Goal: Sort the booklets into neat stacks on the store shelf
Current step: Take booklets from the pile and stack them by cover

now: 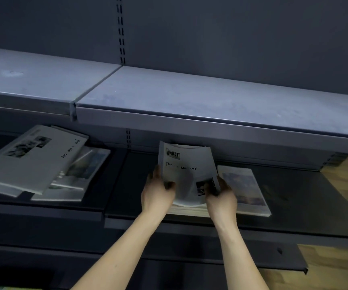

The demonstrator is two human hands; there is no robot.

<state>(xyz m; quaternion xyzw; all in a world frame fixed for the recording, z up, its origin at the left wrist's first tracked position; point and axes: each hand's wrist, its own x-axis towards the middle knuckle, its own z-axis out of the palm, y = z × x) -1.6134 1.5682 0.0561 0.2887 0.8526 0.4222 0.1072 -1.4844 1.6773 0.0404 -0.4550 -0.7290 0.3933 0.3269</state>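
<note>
Hands, left (158, 190) and right (221, 195), grip white booklet (186, 172) over stack (189, 211) on dark shelf (294, 210); loose booklets (32, 160) heaped left

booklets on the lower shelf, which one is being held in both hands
The white "Time Memory" booklet in the middle, gripped by the left hand and right hand. The matching white one lies untouched on the left pile.

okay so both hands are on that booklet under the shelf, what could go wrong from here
1. The booklet held by the left hand and right hand is bowed, its top edge close under the upper shelf; it may catch or crease there.
2. The stack beneath could get nudged askew as it lands.
3. The left pile lies fanned and crooked, so it might slide further.
</note>
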